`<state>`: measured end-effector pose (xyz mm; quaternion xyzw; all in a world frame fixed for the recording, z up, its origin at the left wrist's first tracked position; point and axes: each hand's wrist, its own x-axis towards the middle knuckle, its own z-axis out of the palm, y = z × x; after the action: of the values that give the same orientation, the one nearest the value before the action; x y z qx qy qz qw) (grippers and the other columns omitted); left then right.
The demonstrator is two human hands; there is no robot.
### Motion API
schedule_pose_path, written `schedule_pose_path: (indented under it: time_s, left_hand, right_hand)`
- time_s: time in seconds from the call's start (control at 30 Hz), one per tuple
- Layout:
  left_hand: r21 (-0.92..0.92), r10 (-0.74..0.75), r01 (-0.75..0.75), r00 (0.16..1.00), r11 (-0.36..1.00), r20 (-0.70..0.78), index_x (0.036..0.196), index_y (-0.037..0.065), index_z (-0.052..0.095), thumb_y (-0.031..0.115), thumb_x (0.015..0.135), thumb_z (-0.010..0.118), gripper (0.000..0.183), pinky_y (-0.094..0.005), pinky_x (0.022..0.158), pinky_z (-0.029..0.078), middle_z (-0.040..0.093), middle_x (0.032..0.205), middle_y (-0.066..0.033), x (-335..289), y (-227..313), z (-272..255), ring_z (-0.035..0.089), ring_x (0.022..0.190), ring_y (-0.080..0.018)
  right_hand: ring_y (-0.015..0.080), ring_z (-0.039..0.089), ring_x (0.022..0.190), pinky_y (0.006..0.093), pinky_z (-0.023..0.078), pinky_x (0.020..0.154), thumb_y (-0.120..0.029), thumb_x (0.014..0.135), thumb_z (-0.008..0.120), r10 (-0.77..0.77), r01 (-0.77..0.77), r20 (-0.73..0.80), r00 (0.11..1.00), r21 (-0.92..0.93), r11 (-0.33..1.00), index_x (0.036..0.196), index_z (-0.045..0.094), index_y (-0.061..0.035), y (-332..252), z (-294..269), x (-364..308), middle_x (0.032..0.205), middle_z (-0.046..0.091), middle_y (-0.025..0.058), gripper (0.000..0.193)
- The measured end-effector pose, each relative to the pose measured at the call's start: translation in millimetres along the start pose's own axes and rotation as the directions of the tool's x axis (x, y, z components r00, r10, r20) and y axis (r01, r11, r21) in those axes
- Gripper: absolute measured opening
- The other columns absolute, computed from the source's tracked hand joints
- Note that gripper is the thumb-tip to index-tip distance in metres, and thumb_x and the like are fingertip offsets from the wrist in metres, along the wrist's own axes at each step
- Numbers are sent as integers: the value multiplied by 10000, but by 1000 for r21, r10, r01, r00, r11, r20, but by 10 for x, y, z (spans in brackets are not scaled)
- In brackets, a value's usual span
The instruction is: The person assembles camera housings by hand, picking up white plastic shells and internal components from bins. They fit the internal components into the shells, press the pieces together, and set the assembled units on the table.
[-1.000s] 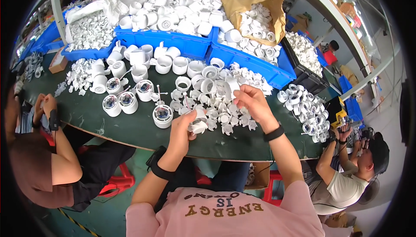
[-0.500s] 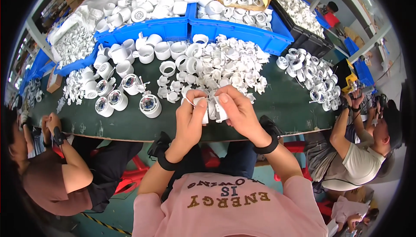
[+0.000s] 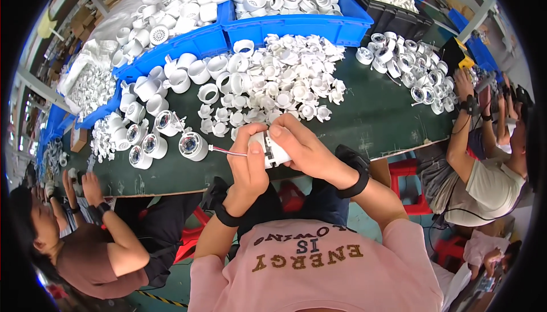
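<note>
My left hand point(image 3: 247, 161) and my right hand point(image 3: 305, 148) are both closed around a white plastic housing point(image 3: 276, 151), held just above the table's near edge. Dark slots show along its seam; my fingers cover much of the rest. A thin reddish-white wire point(image 3: 229, 152) stretches from my left fingers toward a round white cup with a dark lens-like face point(image 3: 192, 147). Whether the wire joins that cup I cannot tell. Several similar cups point(image 3: 154, 145) stand to its left. Beyond my hands lies a heap of small white plastic caps point(image 3: 296, 78).
Blue bins point(image 3: 296, 30) of white parts line the back, with a black crate point(image 3: 393, 18) at the far right. A pile of clear-faced round parts point(image 3: 407, 64) lies on the right of the green table point(image 3: 370, 124). Co-workers sit on both sides point(image 3: 97, 255), point(image 3: 484, 186).
The two white pieces, apart half a second ago, are now together as one housing between my hands. The wire now shows stretched out to the left. The whole view has turned slightly.
</note>
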<state>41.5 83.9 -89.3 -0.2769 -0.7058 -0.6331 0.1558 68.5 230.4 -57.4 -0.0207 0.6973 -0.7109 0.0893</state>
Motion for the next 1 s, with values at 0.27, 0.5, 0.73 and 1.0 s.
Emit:
schedule_pose_path:
  time_s: [0.27, 0.5, 0.73, 1.0]
  left_hand:
    - [108, 95, -106, 990, 988, 99, 1053, -79, 524, 339, 939, 359, 464, -327, 689, 431, 587, 900, -182, -4, 20, -42, 556, 770, -224]
    - [149, 206, -221, 973, 964, 108, 1049, -83, 510, 359, 925, 369, 480, -337, 649, 451, 596, 880, -193, -22, -8, -40, 585, 725, -247]
    - [113, 245, -253, 966, 961, 83, 1081, -82, 489, 366, 911, 391, 489, -336, 705, 477, 602, 905, -205, -93, 56, -27, 602, 751, -265]
    - [-90, -492, 496, 868, 864, 65, 1230, -50, 447, 233, 946, 510, 406, -328, 713, 473, 614, 954, -161, 123, -168, -17, 594, 813, -217]
  right_hand:
    - [59, 442, 592, 218, 359, 499, -422, 997, 391, -1, -1, 35, 999, 71, 998, 1075, 501, -62, -4, 14, -22, 779, 490, 10, 384]
    - [139, 530, 723, 286, 435, 624, -374, 1009, 338, -275, 286, 82, 958, -213, 934, 1159, 469, -4, 44, 19, -73, 828, 524, 65, 421]
    - [231, 549, 862, 364, 428, 798, -356, 1008, 311, -295, 327, 150, 944, -293, 898, 1178, 452, 17, 67, 72, -91, 927, 559, 134, 434]
    - [87, 554, 723, 218, 473, 567, -217, 983, 483, -151, 149, -63, 986, -43, 988, 1403, 255, -73, 270, -16, -19, 959, 580, 85, 499]
